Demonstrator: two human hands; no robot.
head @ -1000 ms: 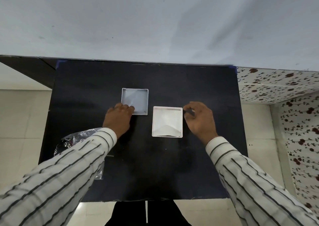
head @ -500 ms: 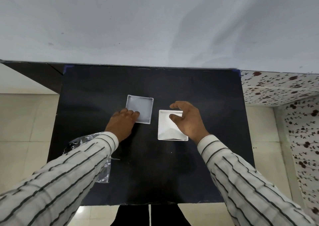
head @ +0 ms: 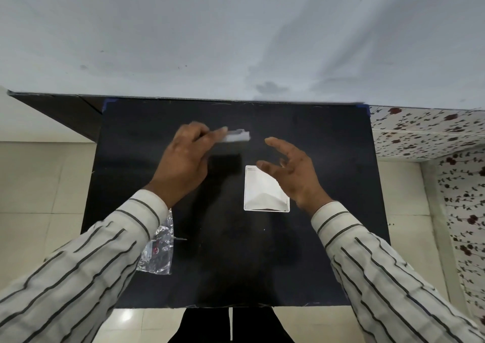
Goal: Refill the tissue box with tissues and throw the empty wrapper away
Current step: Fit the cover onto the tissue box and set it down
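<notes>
A white open tissue box (head: 262,190) with white tissues inside rests on the black table (head: 315,251), right of centre. My left hand (head: 183,164) is shut on the grey box lid (head: 237,136) and holds it tilted on edge above the table, blurred by motion. My right hand (head: 291,174) hovers open over the box's right side, fingers spread, holding nothing. A crumpled clear plastic wrapper (head: 158,248) lies on the table near the left edge, partly hidden under my left sleeve.
A pale wall runs along the table's far edge. Beige floor tiles show to the left and in front. A surface with a red flower pattern (head: 430,130) lies to the right of the table.
My left hand has lifted the grey lid off the table and tilted it on edge. My right hand has risen from the tissue box and opened above it.
</notes>
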